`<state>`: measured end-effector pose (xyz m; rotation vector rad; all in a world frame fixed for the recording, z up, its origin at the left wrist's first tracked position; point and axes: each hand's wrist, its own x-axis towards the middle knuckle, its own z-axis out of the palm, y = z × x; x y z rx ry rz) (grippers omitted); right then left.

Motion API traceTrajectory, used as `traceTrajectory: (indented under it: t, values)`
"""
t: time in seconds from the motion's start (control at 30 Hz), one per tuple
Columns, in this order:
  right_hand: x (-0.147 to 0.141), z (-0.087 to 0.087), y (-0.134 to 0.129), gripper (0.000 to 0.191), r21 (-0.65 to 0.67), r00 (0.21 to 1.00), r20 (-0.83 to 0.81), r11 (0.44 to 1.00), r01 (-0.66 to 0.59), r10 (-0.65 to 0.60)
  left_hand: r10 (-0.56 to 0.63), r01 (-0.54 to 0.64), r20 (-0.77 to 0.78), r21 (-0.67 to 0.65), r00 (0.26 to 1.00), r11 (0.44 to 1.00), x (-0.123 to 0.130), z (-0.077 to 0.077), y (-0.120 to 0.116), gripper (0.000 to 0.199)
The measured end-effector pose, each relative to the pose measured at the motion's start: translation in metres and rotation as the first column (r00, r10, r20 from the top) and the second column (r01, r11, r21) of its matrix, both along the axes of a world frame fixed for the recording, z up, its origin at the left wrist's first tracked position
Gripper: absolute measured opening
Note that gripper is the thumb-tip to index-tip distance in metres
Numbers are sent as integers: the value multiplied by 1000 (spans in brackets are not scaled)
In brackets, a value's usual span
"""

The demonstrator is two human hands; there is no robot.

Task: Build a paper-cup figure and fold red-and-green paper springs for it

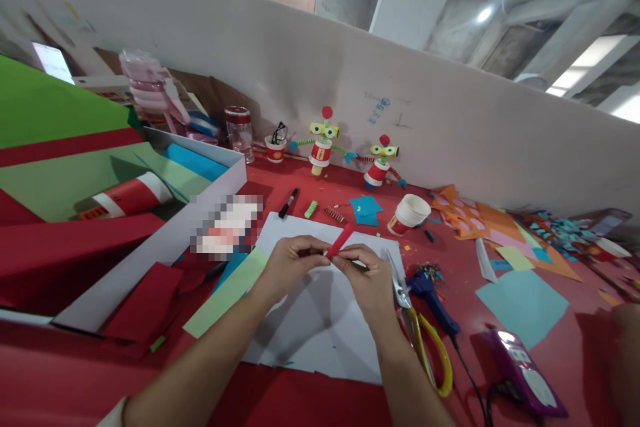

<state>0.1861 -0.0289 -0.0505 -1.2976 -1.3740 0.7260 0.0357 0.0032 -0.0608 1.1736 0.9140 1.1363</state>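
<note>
Both hands meet above a white sheet [320, 327] on the red table. My left hand [295, 263] pinches the lower end of a narrow red paper strip [341, 239], where a bit of green shows at the fingertips. My right hand [364, 275] pinches the same end from the other side. The strip points up and to the right. Beside my right forearm lie open-bladed scissors [434, 357] with yellow handles. A light green paper strip [227, 293] lies left of my left hand.
Two paper-cup figures [321, 152] [379, 170] stand by the wall. White cups [413, 211], a black marker [289, 203] and a blue glue gun [436, 300] lie around the sheet. At left is a white box [107, 273]; coloured papers [523, 303] lie right.
</note>
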Motion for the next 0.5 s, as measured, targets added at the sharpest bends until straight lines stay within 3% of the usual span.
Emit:
traceTrajectory:
  t: [0.2,0.5]
  values:
    - [-3,-1,0,6,-56,1000,2,998,3,-3,-10,20,116,-88,993,996,1,-6,2,18]
    - [-9,-3,-2,12,-36,999,37,999,6,-4,5,10,192,-76,981,997,4,-2,-1,19]
